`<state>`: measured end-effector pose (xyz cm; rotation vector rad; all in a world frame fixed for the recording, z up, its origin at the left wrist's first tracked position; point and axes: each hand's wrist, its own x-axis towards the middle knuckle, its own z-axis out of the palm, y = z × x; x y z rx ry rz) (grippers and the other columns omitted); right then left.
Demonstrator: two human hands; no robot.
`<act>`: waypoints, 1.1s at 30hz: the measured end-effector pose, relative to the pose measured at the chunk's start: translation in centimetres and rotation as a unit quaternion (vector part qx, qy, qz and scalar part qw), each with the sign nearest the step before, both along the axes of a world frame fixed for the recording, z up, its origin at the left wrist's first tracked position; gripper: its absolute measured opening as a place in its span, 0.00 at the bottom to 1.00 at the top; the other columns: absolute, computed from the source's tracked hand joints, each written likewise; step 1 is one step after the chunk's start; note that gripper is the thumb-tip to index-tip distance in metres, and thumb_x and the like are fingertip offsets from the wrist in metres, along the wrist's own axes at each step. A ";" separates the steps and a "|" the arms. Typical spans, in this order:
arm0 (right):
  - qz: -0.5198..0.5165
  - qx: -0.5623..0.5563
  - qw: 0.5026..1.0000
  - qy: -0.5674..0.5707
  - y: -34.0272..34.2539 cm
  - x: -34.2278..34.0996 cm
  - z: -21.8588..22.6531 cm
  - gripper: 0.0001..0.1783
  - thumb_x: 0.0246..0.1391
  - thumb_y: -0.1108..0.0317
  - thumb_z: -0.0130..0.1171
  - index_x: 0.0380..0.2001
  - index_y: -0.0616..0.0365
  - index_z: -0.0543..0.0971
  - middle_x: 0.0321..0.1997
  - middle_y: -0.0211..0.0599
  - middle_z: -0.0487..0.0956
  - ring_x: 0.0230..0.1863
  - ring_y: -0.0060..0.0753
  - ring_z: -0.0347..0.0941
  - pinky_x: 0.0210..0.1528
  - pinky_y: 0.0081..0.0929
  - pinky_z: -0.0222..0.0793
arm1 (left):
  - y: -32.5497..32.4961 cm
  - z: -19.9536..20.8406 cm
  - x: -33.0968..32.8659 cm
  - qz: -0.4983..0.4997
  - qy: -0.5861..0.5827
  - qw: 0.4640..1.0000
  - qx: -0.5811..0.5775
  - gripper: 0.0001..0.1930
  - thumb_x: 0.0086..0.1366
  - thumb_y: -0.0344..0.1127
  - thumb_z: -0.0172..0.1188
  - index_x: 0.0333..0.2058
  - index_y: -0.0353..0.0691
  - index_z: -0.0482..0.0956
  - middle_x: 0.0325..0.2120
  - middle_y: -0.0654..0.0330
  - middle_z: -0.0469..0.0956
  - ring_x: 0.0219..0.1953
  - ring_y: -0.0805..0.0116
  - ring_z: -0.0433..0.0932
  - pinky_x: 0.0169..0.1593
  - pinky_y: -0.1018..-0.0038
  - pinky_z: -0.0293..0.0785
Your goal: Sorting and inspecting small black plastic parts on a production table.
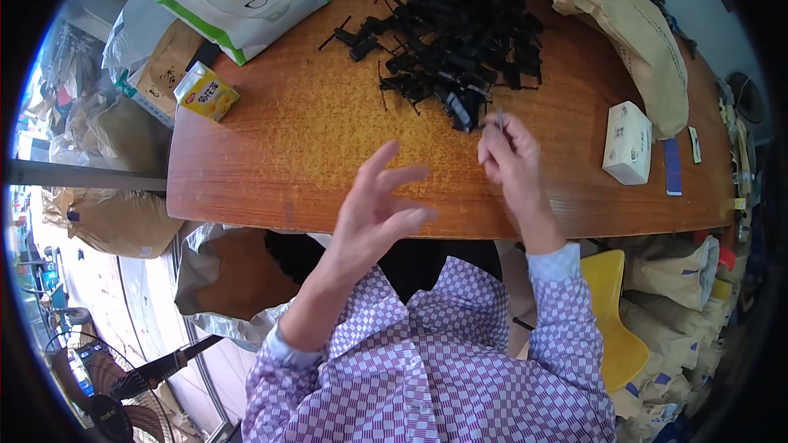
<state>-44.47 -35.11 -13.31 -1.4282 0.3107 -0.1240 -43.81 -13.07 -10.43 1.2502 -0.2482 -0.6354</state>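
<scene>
Grey and slim, perhaps metal, a small object (500, 120) pokes up from the right grip (513, 156), whose thumb and fingers are drawn narrow around it; its exact kind is too small to tell. Such a slender thing is best held, I judge, in a light pinch with a steady wrist and its tip in plain sight. The left grip (373, 213) is wide — fingers spread, nothing visible in it — near the front edge of the surface (246, 180); it would serve better closer in, ready to steady a piece.

Just beyond the right fingertips lies the near edge of a heap of black parts (468, 25); a shiny piece (457, 111) sits just left of the pinch, contact unclear. Thin stems jut out, so handling parts singly from the edge should limit snagging.

Farther out, a white packet (628, 143) stands to the right, a yellow carton (209, 97) well apart to the left.
</scene>
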 end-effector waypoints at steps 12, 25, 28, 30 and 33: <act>0.068 0.124 0.990 -0.005 4.2 -8.0 -2.4 0.08 0.62 0.65 0.51 0.39 0.58 0.73 0.29 0.22 0.75 0.25 0.08 0.64 0.25 0.06 0.60 | -3.0 -3.4 -2.0 0.017 0.096 0.982 -0.159 0.27 0.59 0.31 0.62 0.56 0.42 0.62 0.44 0.49 0.74 0.39 0.65 0.80 0.38 0.78 0.79; 0.082 -0.111 0.989 -0.054 5.6 -8.9 0.5 0.11 0.64 0.66 0.45 0.42 0.63 0.70 0.25 0.31 0.74 0.27 0.17 0.69 0.30 0.16 0.66 | -2.5 -4.4 -3.7 0.030 -0.035 0.999 -0.016 0.17 0.60 0.22 0.57 0.45 0.42 0.63 0.31 0.62 0.75 0.30 0.75 0.77 0.33 0.82 0.74; 0.105 -0.140 0.984 -0.044 5.7 -8.6 1.0 0.10 0.64 0.68 0.45 0.40 0.65 0.70 0.26 0.35 0.75 0.28 0.21 0.73 0.30 0.19 0.69 | -2.5 -4.5 -3.8 0.030 -0.094 0.994 0.038 0.16 0.60 0.19 0.55 0.42 0.41 0.62 0.28 0.64 0.72 0.29 0.78 0.76 0.31 0.83 0.74; 0.119 -0.168 0.978 -0.038 5.7 -8.4 0.9 0.09 0.64 0.69 0.45 0.40 0.65 0.70 0.26 0.37 0.76 0.28 0.23 0.74 0.30 0.20 0.70 | -2.5 -4.4 -3.7 0.028 -0.162 0.980 0.115 0.15 0.59 0.18 0.55 0.41 0.39 0.61 0.26 0.65 0.71 0.27 0.81 0.74 0.29 0.83 0.73; 0.118 -0.161 0.979 -0.041 5.6 -8.4 0.3 0.08 0.63 0.70 0.46 0.39 0.65 0.70 0.27 0.40 0.76 0.29 0.27 0.76 0.30 0.22 0.71 | -2.7 -3.4 -3.5 0.014 -0.200 0.968 0.153 0.14 0.59 0.19 0.56 0.40 0.38 0.62 0.23 0.65 0.70 0.25 0.82 0.73 0.27 0.83 0.73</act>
